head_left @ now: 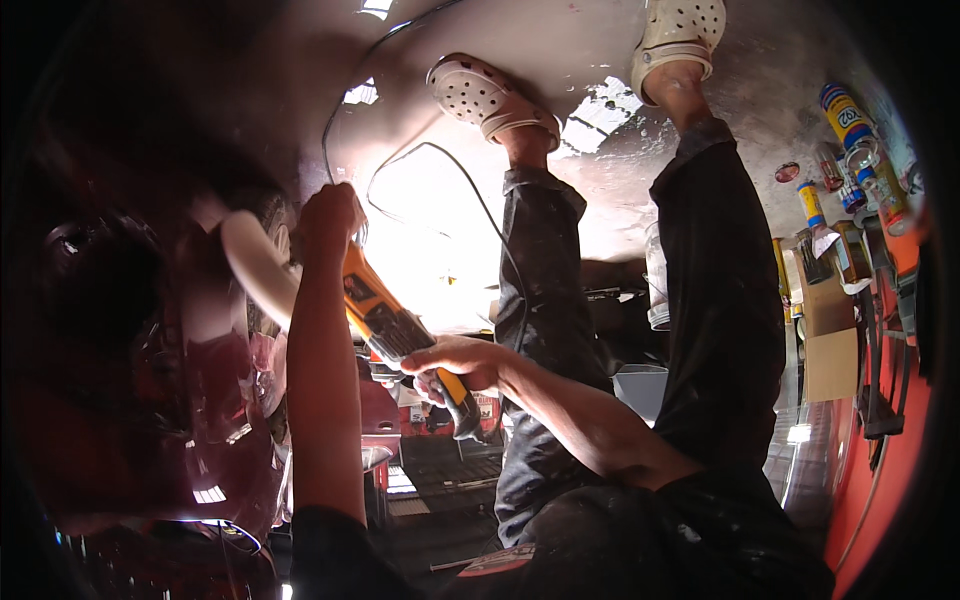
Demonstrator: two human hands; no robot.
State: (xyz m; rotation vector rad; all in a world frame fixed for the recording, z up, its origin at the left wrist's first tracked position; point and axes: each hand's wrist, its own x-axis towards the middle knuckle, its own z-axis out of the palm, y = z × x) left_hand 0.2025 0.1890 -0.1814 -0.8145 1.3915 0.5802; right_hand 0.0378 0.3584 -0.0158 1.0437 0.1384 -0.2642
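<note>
A yellow-and-black electric polisher (375, 305) slants across the space in front of me, held in both hands. My left hand (335, 213) is closed round its front end, beside the pale round polishing pad (258, 265). Motion smears the pad's edge. Further back, my right hand (458, 365) wraps the rear grip. The pad is up against or very near a glossy dark red car panel (215, 410); my left forearm partly hides that spot, so contact cannot be made out.
A black cable (480, 190) loops over the brightly lit floor. My legs in dark trousers (545, 270) end in pale clogs (490, 97). At the right are several bottles (848, 115), brown cardboard (830, 360) and a red surface (870, 500). A clear plastic container (657, 285) stands between my legs.
</note>
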